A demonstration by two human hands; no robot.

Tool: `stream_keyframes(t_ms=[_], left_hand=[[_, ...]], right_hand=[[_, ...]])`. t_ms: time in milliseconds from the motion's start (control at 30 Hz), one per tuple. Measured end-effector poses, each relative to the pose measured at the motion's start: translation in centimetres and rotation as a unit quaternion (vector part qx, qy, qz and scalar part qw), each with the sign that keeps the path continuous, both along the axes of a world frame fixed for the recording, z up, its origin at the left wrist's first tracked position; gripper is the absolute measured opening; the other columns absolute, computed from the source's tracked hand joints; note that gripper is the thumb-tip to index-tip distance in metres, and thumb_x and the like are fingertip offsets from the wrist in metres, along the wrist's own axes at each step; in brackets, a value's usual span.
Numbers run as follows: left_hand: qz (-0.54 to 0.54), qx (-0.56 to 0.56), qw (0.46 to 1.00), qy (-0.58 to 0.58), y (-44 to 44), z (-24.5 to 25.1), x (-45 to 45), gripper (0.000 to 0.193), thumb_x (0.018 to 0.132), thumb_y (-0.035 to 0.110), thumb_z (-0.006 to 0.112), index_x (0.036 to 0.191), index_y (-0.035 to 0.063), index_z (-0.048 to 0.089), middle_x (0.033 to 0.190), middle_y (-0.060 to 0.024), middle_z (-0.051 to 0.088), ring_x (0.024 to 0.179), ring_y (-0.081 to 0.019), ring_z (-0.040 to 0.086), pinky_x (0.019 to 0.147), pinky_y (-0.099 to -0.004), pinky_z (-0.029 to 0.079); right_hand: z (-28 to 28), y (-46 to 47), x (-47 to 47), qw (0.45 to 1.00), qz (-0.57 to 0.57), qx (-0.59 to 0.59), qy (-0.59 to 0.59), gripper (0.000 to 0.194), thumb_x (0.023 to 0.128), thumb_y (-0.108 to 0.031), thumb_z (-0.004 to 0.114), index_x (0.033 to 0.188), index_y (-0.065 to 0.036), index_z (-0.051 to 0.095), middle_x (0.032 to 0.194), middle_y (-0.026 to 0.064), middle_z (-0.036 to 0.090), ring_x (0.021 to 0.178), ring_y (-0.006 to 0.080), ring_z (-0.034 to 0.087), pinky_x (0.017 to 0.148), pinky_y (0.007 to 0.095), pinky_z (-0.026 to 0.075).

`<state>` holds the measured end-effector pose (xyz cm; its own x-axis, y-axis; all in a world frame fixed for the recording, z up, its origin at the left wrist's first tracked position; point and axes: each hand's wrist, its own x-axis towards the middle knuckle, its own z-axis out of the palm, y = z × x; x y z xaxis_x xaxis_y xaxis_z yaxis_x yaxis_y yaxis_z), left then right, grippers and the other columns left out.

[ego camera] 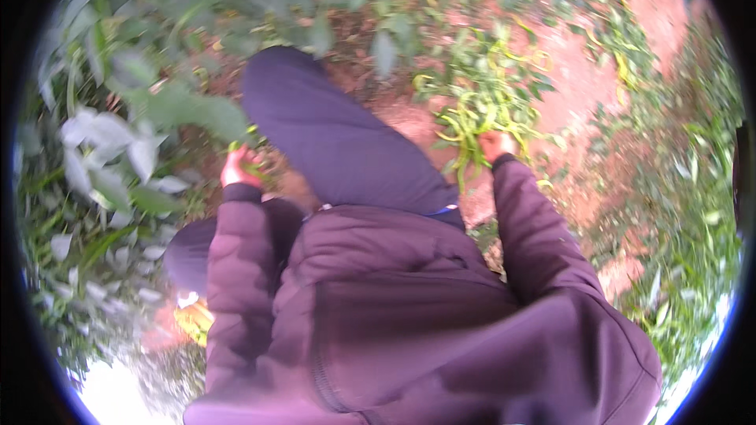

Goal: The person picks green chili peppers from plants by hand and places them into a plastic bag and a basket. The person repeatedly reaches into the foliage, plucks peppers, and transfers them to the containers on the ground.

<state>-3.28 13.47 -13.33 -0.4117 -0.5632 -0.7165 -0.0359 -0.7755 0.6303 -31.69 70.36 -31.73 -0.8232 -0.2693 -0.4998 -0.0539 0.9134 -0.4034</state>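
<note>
My right hand (498,145) is closed around the lower end of a leafy plant (493,94) hung with many long, thin yellow-green chili peppers, over the reddish soil on the right. Some of the peppers (469,144) dangle just left of the fingers. On the left, my left hand (241,166) is beside my bent knee, its fingers curled about a small bit of green; blur hides exactly what it grips. Large green leaves hang close above it.
Dense leafy plants (147,112) crowd the left side and top. Bare red soil (579,77) shows on the right, with more yellow-green peppers (621,74) among leaves. Green growth (679,236) lines the right edge. A yellow thing (195,320) is behind my left arm.
</note>
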Motion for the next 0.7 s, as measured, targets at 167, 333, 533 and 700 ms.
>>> stream_keyframes(t_ms=[167, 333, 533, 700], left_hand=[[0.064, -0.033, 0.994, 0.087, 0.5, 0.9, -0.9, 0.026, 0.082, 0.015, 0.066, 0.104, 0.0016, 0.063, 0.08, -0.0045, 0.057, 0.065, -0.0163, 0.049, 0.056, -0.0327, 0.043], [0.0, -0.032, 0.996, 0.083, 0.5, 3.2, -0.3, 0.021, 0.087, 0.033, 0.065, 0.089, 0.012, 0.068, 0.051, 0.005, 0.036, 0.045, -0.0129, 0.035, 0.049, -0.031, 0.03], [0.02, -0.056, 0.993, 0.101, -0.1, 5.3, 0.6, 0.029, 0.091, 0.039, 0.063, 0.089, 0.0107, 0.068, 0.05, 0.0049, 0.032, 0.044, -0.0132, 0.032, 0.047, -0.031, 0.029], [0.085, -0.084, 0.992, 0.049, -0.9, 3.6, 2.5, 0.033, 0.091, 0.025, 0.064, 0.114, 0.0012, 0.066, 0.068, 0.0, 0.052, 0.064, -0.0184, 0.053, 0.068, -0.0352, 0.05]], right_hand=[[-0.6, 0.1, -1.0, 0.993, -0.017, -0.085, -0.08, 0.034, 0.087, -0.023, 0.073, 0.111, 0.001, 0.071, 0.101, 0.015, 0.075, 0.095, 0.0224, 0.071, 0.088, 0.0349, 0.054], [-2.2, -2.7, 0.6, 0.997, -0.047, -0.036, -0.058, 0.037, 0.076, -0.026, 0.082, 0.099, 0.001, 0.072, 0.09, 0.0148, 0.074, 0.084, 0.0253, 0.072, 0.08, 0.0376, 0.055], [0.3, -6.3, 2.1, 0.999, 0.007, 0.019, -0.029, 0.026, 0.082, -0.022, 0.074, 0.102, -0.006, 0.074, 0.096, 0.0163, 0.074, 0.09, 0.0312, 0.072, 0.084, 0.041, 0.054], [0.2, -7.5, 1.4, 0.994, 0.042, 0.09, -0.048, 0.027, 0.086, -0.028, 0.071, 0.106, -0.01, 0.075, 0.097, 0.0157, 0.074, 0.095, 0.0323, 0.072, 0.084, 0.0415, 0.055]])
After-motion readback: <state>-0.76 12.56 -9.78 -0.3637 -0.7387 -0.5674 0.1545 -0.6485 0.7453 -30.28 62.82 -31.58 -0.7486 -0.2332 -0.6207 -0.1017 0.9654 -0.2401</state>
